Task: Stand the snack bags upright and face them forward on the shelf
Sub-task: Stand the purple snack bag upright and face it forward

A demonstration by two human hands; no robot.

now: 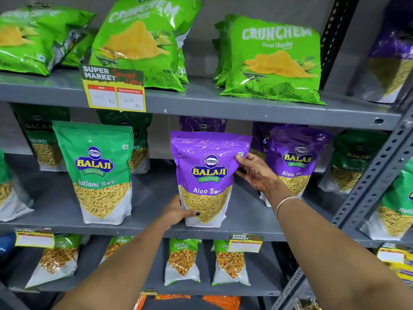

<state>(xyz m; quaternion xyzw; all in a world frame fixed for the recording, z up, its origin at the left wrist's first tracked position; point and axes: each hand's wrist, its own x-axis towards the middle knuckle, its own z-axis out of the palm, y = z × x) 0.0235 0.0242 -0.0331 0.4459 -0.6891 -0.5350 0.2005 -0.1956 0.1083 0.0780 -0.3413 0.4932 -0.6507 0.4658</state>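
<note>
A purple Aloo Sev bag (209, 175) stands upright, label forward, at the front of the grey middle shelf (147, 228). My left hand (176, 212) grips its lower left corner, thumb across the front. My right hand (254, 170) holds its upper right edge. A second purple Aloo Sev bag (292, 162) stands just to the right, partly behind my right wrist. A green Ratlami Sev bag (100, 173) stands upright to the left. More purple and green bags stand behind them in shadow.
Green Crunchem chip bags (274, 59) lean on the upper shelf, beside a yellow price tag (114, 90). Chana Jor Garam bags (182, 261) stand on the lower shelf. A perforated grey upright (368, 180) runs along the right, with further bags beyond it.
</note>
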